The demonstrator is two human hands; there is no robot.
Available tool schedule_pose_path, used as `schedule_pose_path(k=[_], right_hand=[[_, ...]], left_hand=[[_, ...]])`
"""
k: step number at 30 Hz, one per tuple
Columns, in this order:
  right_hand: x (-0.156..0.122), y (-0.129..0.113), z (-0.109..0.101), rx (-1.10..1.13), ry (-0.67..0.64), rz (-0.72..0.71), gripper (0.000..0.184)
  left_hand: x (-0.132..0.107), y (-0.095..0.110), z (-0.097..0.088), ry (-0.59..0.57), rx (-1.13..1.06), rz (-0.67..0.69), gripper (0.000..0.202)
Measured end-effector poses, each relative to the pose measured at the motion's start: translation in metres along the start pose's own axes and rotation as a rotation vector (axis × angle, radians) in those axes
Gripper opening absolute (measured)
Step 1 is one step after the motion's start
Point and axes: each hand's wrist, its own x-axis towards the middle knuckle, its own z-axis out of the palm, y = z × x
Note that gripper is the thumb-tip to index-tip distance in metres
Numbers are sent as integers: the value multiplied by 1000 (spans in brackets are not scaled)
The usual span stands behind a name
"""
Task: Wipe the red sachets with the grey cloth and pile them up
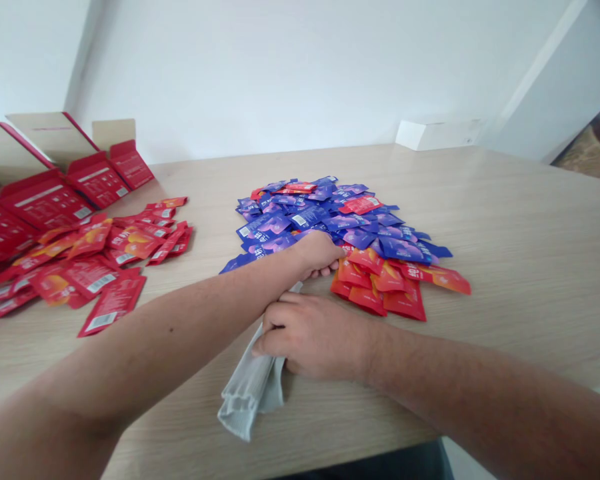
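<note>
My right hand (313, 337) is closed around a crumpled grey cloth (253, 390) that hangs down toward the table's near edge. My left hand (320, 253) reaches across above it, fingers curled at the near edge of a pile of blue and purple sachets (330, 220); whether it grips the cloth's top end or a sachet is hidden. Several orange-red sachets (390, 287) lie at the pile's near right side, just beyond my right hand.
A spread of red sachets (87, 260) covers the left of the wooden table (505, 267). Open red cartons (55, 187) stand at the far left. A white box (437, 133) sits by the wall at the back right.
</note>
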Motion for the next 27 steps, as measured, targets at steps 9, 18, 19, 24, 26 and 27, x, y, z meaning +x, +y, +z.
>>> schedule_pose_path(k=[9, 18, 19, 24, 26, 27], right_hand=[[1, 1, 1, 1, -6, -13, 26], [1, -1, -1, -16, -10, -36, 26], [2, -1, -2, -12, -11, -35, 25], [4, -6, -2, 1, -34, -11, 23], [5, -8, -1, 4, -45, -10, 22], [6, -9, 0, 7, -48, -10, 21]], left_hand=[[0, -5, 0, -32, -85, -11, 31], [-33, -33, -46, 188, -221, 250, 22], [-38, -40, -54, 209, -269, 274, 22], [-70, -83, -82, 163, -348, 249, 21], [-81, -104, -87, 109, -320, 234, 22], [-86, -114, -89, 81, -302, 223, 22]])
